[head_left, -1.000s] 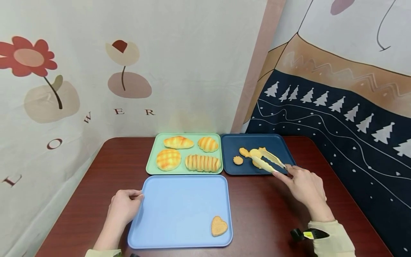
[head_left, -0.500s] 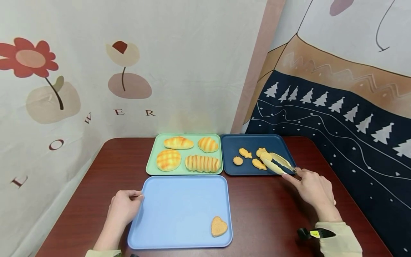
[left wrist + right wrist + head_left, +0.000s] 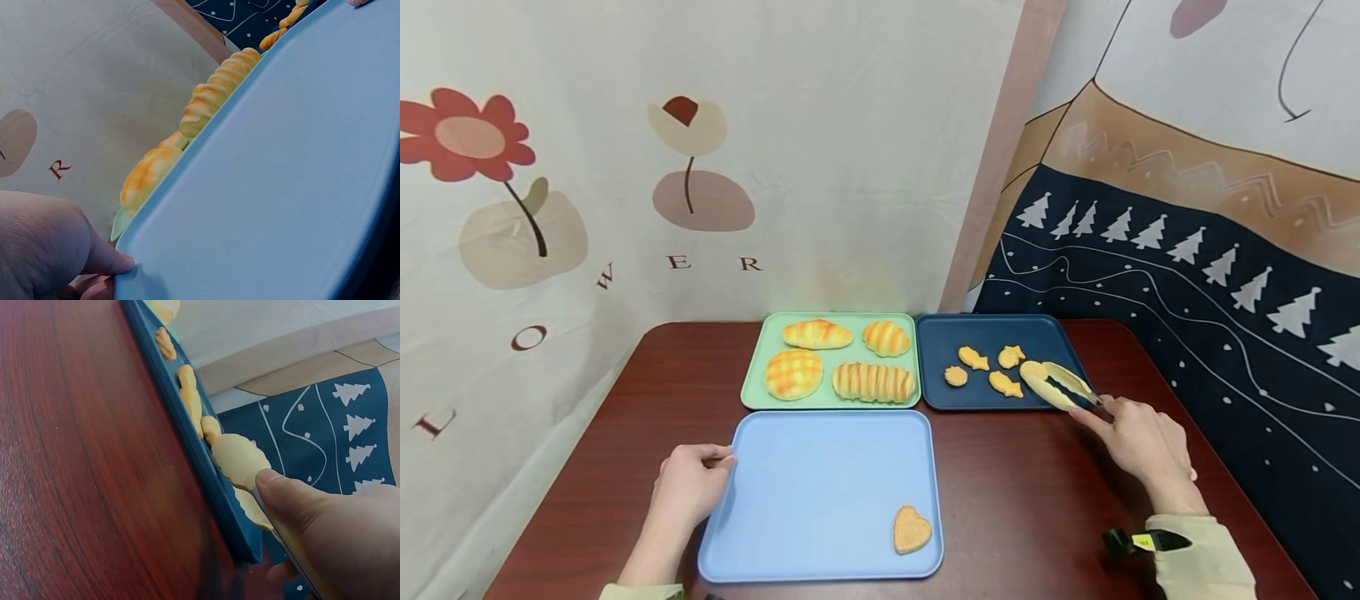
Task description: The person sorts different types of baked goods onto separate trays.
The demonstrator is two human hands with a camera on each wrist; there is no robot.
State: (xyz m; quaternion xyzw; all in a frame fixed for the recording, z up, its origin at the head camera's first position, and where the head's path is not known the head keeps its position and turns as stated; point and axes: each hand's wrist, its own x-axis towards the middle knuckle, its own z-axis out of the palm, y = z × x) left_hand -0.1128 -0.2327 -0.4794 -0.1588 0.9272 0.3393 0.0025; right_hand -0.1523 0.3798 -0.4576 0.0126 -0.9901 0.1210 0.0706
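Note:
My left hand (image 3: 691,482) pinches the left rim of the light blue tray (image 3: 827,483), thumb on top in the left wrist view. A heart-shaped cookie (image 3: 912,530) lies in that tray's near right corner. My right hand (image 3: 1150,442) holds a pair of tongs (image 3: 1052,387) with cream-coloured, scalloped ends over the right part of the navy tray (image 3: 955,398). I cannot tell whether anything is between their tips. Several small cookies lie left of the tongs, among them a round one (image 3: 956,376) and fish-shaped ones, such as the fish cookie (image 3: 1006,384).
A green tray (image 3: 826,400) at the back holds a long bread (image 3: 817,333), a small roll (image 3: 886,337), a round bun (image 3: 793,373) and a ridged loaf (image 3: 874,382). Printed cloth (image 3: 865,167) hangs behind the dark red wooden table (image 3: 1015,500).
My right hand has drawn the tongs right and slightly nearer, off the small cookies, which now show uncovered. The left hand and blue tray stay in place.

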